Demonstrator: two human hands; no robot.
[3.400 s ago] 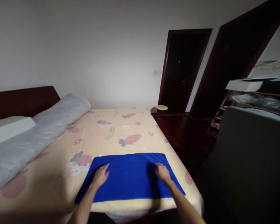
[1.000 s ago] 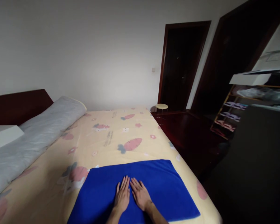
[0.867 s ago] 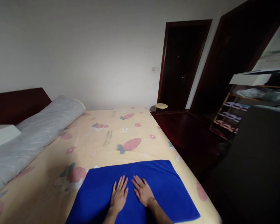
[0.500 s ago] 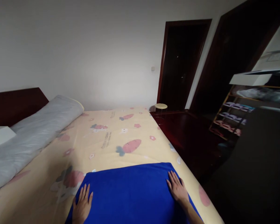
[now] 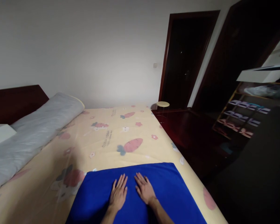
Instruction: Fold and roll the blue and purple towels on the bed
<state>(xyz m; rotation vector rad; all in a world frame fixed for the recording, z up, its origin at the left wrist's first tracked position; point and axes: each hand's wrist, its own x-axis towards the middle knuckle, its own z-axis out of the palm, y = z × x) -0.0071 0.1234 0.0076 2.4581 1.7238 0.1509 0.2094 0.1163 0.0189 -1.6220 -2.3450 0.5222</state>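
Note:
A plain blue cloth (image 5: pixel 177 199) is spread on the near part of the bed, its far edge fairly straight and its near part cut off by the frame. My left hand (image 5: pixel 118 192) lies on the cloth left of its middle, palm down with the fingers stretched out. Close by on the right, my right hand (image 5: pixel 144 188) also rests on it, fingers extended. Neither hand grips anything. Beneath the cloth is a yellow bedsheet (image 5: pixel 112 124) printed with carrots, flowers and rabbits.
A long grey pillow (image 5: pixel 37 130) lies along the dark headboard (image 5: pixel 14 101). At the left edge is a white object (image 5: pixel 0 135). Past the bed's far right corner stands a small round stool (image 5: pixel 162 104). A shoe rack (image 5: pixel 240 115) and a dark door (image 5: pixel 184 62) are on the right.
Both hands have moved inward over the blue cloth, from its left and right edges to near its middle. The view has shifted slightly.

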